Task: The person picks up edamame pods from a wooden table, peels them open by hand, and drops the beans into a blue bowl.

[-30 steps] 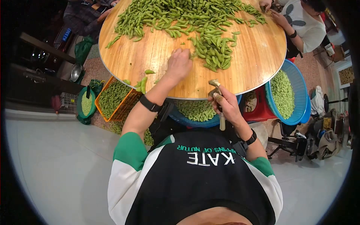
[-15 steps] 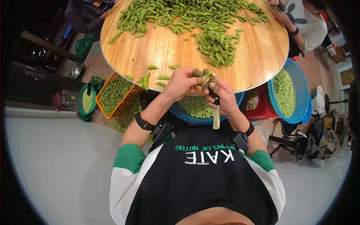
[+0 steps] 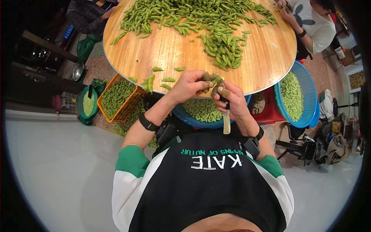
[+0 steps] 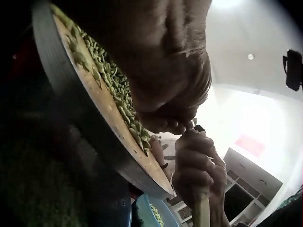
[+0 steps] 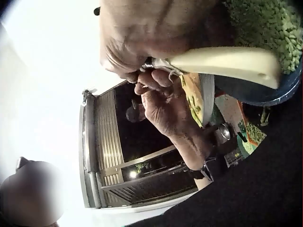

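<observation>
Over the near table edge, my left hand [image 3: 190, 86] pinches a green pod [image 3: 216, 79] by one end, with dark coverings on its fingertips. My right hand [image 3: 235, 101] meets it at the pod's other end and grips a tool whose pale handle [image 3: 226, 123] points down toward my body. In the right wrist view the cream handle [image 5: 227, 64] sticks out of the right hand; the tool's tip is hidden by fingers. A few loose pods [image 3: 150, 82] lie on the wood left of my hands.
A large pod pile [image 3: 222, 44] covers the far side of the round table [image 3: 266, 58]. Below its edge sit a blue basin of shelled beans [image 3: 203, 111], an orange crate [image 3: 125, 102] and a blue basket [image 3: 307, 96]. Two people are at the far sides.
My left hand has come back from the pod pile to my right hand, and a pod is now held between them. Over the last half second both hands have shifted only slightly.
</observation>
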The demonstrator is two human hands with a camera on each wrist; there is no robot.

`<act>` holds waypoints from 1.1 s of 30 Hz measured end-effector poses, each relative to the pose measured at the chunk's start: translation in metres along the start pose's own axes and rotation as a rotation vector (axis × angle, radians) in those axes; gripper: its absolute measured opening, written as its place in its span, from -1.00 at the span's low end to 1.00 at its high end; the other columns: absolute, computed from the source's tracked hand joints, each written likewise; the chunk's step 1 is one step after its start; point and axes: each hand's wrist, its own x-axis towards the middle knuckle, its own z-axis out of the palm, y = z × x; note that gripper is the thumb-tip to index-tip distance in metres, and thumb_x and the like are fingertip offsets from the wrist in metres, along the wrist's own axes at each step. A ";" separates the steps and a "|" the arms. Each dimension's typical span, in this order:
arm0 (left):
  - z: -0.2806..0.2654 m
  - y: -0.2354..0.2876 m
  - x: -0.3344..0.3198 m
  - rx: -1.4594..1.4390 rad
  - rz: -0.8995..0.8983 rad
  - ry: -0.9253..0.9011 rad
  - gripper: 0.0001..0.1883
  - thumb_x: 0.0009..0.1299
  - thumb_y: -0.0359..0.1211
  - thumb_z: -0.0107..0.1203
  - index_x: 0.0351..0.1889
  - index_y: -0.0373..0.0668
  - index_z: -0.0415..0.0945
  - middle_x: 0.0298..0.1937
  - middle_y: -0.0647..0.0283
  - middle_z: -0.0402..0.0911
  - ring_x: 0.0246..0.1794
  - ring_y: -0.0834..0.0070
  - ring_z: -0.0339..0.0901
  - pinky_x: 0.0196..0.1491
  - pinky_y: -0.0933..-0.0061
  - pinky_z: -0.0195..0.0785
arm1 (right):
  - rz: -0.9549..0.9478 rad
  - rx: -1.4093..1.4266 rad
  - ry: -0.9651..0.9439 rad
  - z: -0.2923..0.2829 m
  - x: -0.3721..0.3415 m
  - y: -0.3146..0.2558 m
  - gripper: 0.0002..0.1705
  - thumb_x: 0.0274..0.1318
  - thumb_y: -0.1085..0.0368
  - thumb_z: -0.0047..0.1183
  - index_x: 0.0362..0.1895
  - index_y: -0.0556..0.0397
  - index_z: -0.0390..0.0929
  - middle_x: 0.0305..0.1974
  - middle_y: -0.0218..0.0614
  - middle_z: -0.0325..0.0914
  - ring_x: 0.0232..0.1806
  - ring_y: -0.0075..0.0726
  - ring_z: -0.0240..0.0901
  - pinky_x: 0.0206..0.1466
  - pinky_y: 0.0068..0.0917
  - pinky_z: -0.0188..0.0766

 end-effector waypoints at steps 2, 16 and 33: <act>0.001 -0.001 0.002 -0.424 -0.125 -0.111 -0.87 0.34 -0.38 0.16 -0.23 -0.24 0.52 -0.45 0.39 0.53 -0.55 0.76 0.39 -0.56 0.69 0.20 | 0.021 0.044 -0.015 -0.004 -0.001 0.000 -0.78 0.32 0.30 -0.12 -0.01 0.08 0.39 -0.41 -0.39 0.39 -0.62 -0.66 0.13 -0.67 -0.74 0.08; 0.023 -0.003 0.001 0.827 0.701 0.222 -0.91 0.21 -0.52 0.04 -0.36 -0.26 0.37 -0.46 0.07 0.39 -0.43 0.11 0.44 -0.38 0.22 0.33 | 0.148 0.528 -0.046 -0.024 0.002 0.011 -0.82 0.30 0.25 -0.07 -0.06 -0.01 0.35 -0.41 -0.40 0.32 -0.62 -0.66 0.13 -0.72 -0.74 0.06; 0.038 -0.006 0.005 -0.378 -0.075 0.221 -0.79 0.41 -0.37 0.02 -0.41 -0.34 0.40 -0.64 0.29 0.36 -0.62 0.61 0.33 -0.56 0.48 0.14 | -0.107 -0.020 0.115 -0.008 0.000 0.008 -0.62 0.28 0.35 -0.07 0.18 0.04 0.36 -0.37 -0.37 0.44 -0.61 -0.66 0.21 -0.65 -0.72 0.13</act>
